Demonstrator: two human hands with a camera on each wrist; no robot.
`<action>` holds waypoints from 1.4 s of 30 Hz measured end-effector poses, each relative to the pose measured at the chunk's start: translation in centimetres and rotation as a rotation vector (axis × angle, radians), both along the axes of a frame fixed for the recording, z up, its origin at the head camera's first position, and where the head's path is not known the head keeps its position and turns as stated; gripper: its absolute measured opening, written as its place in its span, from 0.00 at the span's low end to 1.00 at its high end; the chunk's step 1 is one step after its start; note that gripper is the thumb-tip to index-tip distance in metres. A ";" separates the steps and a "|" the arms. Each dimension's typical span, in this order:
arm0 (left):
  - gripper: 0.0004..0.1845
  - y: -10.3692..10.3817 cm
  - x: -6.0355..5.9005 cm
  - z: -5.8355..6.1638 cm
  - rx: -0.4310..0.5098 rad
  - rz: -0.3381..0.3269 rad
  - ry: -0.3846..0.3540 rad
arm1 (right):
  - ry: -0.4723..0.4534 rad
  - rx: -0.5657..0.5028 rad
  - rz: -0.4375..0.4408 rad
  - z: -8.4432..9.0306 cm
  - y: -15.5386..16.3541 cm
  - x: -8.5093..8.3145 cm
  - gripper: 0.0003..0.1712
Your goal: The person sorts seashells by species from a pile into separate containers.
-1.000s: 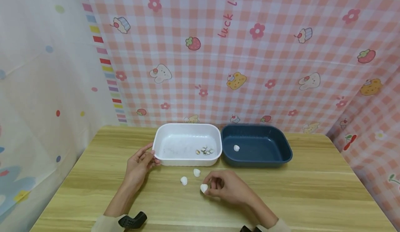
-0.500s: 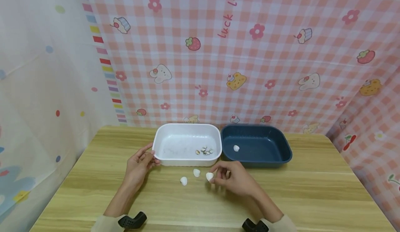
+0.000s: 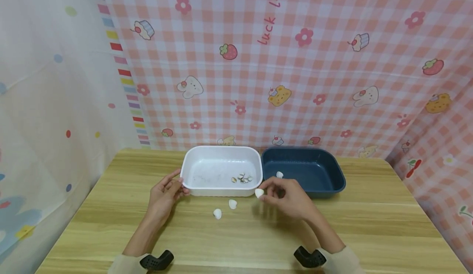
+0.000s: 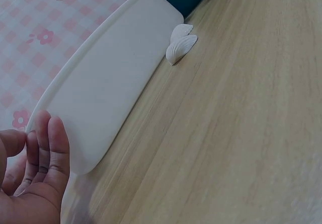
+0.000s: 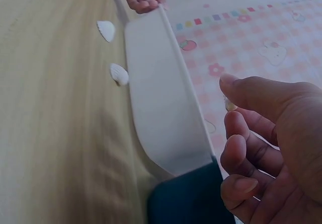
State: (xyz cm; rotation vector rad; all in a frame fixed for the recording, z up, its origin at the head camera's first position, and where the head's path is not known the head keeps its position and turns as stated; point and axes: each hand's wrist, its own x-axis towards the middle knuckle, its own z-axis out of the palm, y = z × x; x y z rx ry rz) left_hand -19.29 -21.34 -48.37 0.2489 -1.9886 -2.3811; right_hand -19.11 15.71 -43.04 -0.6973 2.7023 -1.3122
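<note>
Between thumb and fingertips my right hand (image 3: 288, 196) pinches a white seashell (image 3: 259, 193), held in front of the spot where the two basins meet. In the right wrist view only a sliver of this shell (image 5: 229, 104) shows. My left hand (image 3: 165, 192) grips the front left corner of the white basin (image 3: 221, 192), its thumb at the rim in the left wrist view. Two white ribbed seashells lie on the table before that basin, one nearer the wall (image 3: 232, 204) and one further left (image 3: 217, 213). Another white shell (image 3: 279, 174) sits inside the dark blue basin (image 3: 334, 177).
Several small brownish shells (image 3: 242, 178) are gathered at the right of the white basin's floor. Both basins stand side by side at the back of the wooden table (image 3: 373, 224), against a pink checked cloth (image 3: 251, 81).
My right hand has lifted the pinched shell from the table and carried it away from me and to the right, towards the blue basin. The left hand stays put.
</note>
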 end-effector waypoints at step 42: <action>0.24 -0.1 0.1 0.0 -0.006 -0.012 0.029 | 0.083 0.091 -0.176 -0.2 4.2 -4.7 0.13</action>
